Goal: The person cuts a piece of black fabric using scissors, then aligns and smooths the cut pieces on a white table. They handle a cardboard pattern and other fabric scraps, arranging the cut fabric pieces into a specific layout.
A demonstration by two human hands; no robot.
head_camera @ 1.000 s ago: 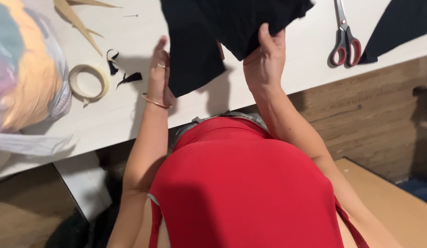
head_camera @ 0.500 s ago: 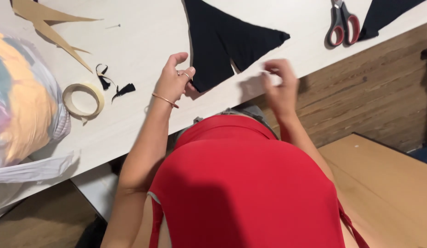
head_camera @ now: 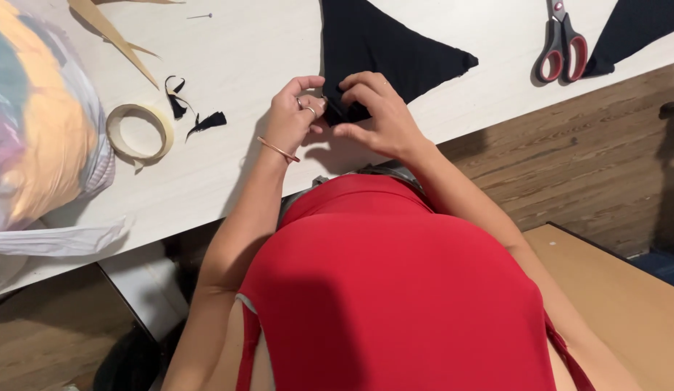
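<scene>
Pale wood-grain counter [head_camera: 228,65] runs across the top of the view, with a brown plank floor below its edge. On it lies a triangular piece of black fabric [head_camera: 384,51], its long axis pointing away from the person toward the far side of the counter, its near corner at the counter's front edge. Both hands meet at that corner: the left hand [head_camera: 293,116] just left of the fabric, fingers curled and pinching the corner, the right hand [head_camera: 377,108] on the corner itself, fingertips pressed together on the cloth. Left of the fabric lie small black fabric scraps [head_camera: 192,108] and a roll of beige tape [head_camera: 140,132]; right of it, red-handled scissors [head_camera: 561,47].
</scene>
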